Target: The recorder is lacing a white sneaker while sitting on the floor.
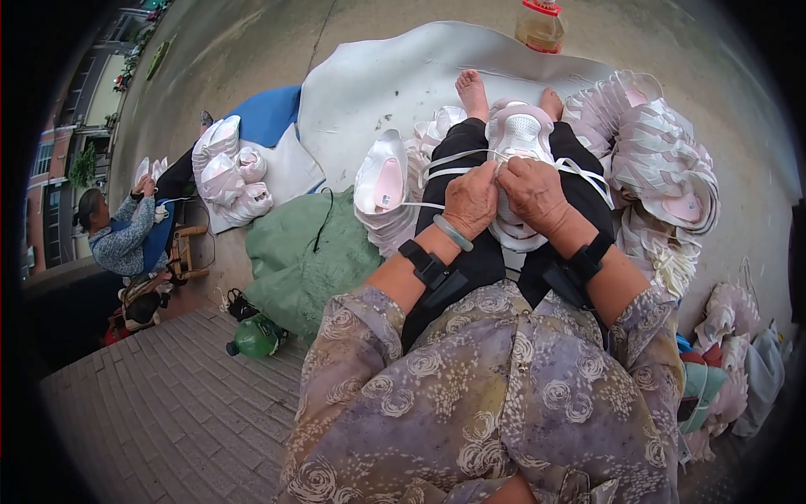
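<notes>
A white and pale pink sneaker (514, 130) rests between my thighs, its toe pointing away from me. My left hand (472, 200) and my right hand (532, 193) meet over its lacing area, fingers pinched close together. White shoelace (452, 170) runs out to the left from the fingers, and another length loops across my right thigh. Both hands seem to grip the lace, though the fingertips hide the exact hold and the eyelets beneath. Beside my left knee stands a stack of similar shoes (389, 181), with a lace end reaching toward it.
Nested white-pink shoes (659, 155) pile up at my right. A white sheet (361, 84) lies under my bare feet, with a red-capped jug (540, 32) beyond. Left are a green sack (290, 252), a green bottle (256, 337) and a seated person (126, 239) holding shoes.
</notes>
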### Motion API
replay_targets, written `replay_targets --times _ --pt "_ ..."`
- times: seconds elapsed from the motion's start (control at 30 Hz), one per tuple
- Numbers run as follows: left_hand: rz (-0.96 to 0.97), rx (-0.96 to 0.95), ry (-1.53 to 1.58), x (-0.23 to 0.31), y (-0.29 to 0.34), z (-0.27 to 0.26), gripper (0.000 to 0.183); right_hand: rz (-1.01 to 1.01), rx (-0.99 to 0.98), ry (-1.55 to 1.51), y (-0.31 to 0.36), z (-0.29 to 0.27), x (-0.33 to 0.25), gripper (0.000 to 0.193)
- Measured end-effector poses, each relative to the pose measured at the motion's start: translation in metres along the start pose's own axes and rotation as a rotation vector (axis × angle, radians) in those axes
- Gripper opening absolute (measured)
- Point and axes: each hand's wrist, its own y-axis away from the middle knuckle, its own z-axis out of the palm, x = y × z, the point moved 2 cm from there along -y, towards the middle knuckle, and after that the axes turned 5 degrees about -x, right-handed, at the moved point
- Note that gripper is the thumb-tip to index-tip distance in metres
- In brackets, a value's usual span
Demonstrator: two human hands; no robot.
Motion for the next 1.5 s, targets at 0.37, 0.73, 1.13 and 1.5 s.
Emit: replay_targets --times 0.37,0.73,1.13,1.5 --pt "0.024 -0.018 -0.182 0.008 0.008 0.000 0.023 0.985 0.410 -0.188 0.275 -0.093 0.099 0.012" --pt "-0.389 0.122 0.267 -0.021 -0.011 -0.008 0.020 0.709 0.014 0.155 0.208 -0.065 0.072 0.018" --pt "-0.605 -0.378 1.149 -0.025 -0.033 -0.032 0.024 0.266 0.081 -0.218 0.080 -0.042 0.020 0.028" --pt "-0.617 -0.341 0.770 -0.014 -0.037 -0.018 0.047 0.606 0.189 -0.327 0.151 -0.087 0.063 0.007"
